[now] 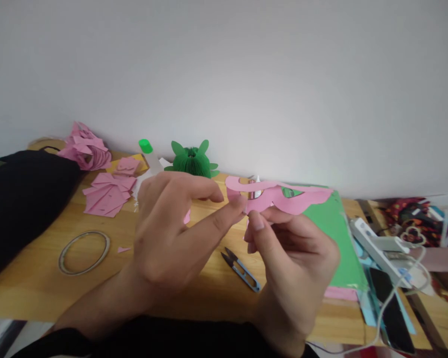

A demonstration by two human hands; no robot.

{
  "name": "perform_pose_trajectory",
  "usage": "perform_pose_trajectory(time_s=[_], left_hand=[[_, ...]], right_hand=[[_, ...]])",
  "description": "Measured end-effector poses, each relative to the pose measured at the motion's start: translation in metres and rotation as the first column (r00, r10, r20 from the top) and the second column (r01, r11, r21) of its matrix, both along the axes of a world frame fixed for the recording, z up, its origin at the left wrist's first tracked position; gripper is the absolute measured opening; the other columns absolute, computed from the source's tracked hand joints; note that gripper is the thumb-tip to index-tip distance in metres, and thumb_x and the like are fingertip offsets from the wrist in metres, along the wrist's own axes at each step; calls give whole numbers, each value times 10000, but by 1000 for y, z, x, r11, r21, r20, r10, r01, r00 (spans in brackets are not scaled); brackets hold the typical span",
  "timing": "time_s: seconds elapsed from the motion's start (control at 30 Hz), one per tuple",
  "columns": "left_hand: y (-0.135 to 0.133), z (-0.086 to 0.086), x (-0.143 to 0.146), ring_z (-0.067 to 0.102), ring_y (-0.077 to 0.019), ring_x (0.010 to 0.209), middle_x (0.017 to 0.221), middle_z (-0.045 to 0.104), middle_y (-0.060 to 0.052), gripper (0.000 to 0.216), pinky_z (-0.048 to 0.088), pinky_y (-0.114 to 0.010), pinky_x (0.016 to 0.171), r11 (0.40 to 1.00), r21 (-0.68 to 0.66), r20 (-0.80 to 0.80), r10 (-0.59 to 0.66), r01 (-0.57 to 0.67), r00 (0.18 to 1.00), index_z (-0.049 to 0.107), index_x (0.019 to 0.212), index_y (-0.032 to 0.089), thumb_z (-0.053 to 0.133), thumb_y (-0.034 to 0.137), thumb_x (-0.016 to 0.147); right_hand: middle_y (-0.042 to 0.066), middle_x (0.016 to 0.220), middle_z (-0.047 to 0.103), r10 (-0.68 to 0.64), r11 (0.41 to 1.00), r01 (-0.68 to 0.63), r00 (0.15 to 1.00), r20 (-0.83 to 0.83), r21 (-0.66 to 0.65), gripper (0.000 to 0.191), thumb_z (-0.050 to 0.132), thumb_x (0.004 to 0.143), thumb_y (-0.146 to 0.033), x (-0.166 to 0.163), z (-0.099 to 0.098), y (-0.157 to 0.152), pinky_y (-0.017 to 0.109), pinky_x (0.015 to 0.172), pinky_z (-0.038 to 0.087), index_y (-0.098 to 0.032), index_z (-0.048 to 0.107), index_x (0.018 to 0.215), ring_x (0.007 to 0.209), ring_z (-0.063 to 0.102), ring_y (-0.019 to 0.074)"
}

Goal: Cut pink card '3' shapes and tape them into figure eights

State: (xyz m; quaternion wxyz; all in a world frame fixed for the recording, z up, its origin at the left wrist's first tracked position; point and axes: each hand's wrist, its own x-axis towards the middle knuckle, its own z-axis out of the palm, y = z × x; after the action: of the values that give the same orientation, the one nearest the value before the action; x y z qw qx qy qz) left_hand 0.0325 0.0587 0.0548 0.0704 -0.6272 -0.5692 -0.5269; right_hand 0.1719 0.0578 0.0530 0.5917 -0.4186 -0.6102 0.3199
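Pinching one pink cutout (pixel 298 203) above the counter (pixel 209 298) with right hand (pixel 293 253); touching it with left hand (pixel 175 226), parted in grip; at its seven o'clock, one pair of snips (pixel 234 259); at ten, one green figure (pixel 191 164).

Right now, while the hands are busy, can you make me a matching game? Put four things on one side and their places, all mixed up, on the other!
Things
1. Pink paper cut-out with openings
2. Small blue-handled snips with dark blades
3. Round silvery bangle
4. Green pleated-paper figure

Places
A. Near the pale wall
B. At the fingertips of the right hand
C. On the wooden table, left of the left hand
D. On the table, seen between the two hands

Pairs: 1-B, 2-D, 3-C, 4-A
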Motion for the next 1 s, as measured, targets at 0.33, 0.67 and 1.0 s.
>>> perform_pose_trajectory(time_s=[0.33, 0.67, 1.0], left_hand=[[4, 3, -4, 625, -204, 749, 727, 686, 25, 166, 464, -421, 764, 998, 60, 2, -21, 21, 1000, 658, 789, 306, 614, 401, 919], [4, 3, -4, 621, -182, 724, 710, 674, 42, 138, 469, -403, 757, 992, 119, -29, -35, 38, 999, 660, 787, 286, 645, 348, 909], [1, 4, -3, 640, -185, 719, 705, 687, 28, 178, 485, -416, 761, 995, 85, -13, -43, 44, 999, 691, 775, 286, 621, 360, 922]], right_hand=[[-57, 575, 540, 35, 999, -35, 999, -23, -13, 149, 674, 863, -110, 0, -1, -1, 205, 430, 415, -255, 701, 847, 493, 489, 88], [-65, 591, 548, 33, 998, -35, 998, -45, -48, 156, 686, 864, -113, -1, 0, -1, 200, 454, 413, -268, 703, 858, 510, 491, 77], [-54, 579, 565, 23, 999, -23, 999, -26, -36, 125, 690, 856, -128, 0, 1, -1, 209, 431, 420, -250, 708, 839, 489, 505, 86]])
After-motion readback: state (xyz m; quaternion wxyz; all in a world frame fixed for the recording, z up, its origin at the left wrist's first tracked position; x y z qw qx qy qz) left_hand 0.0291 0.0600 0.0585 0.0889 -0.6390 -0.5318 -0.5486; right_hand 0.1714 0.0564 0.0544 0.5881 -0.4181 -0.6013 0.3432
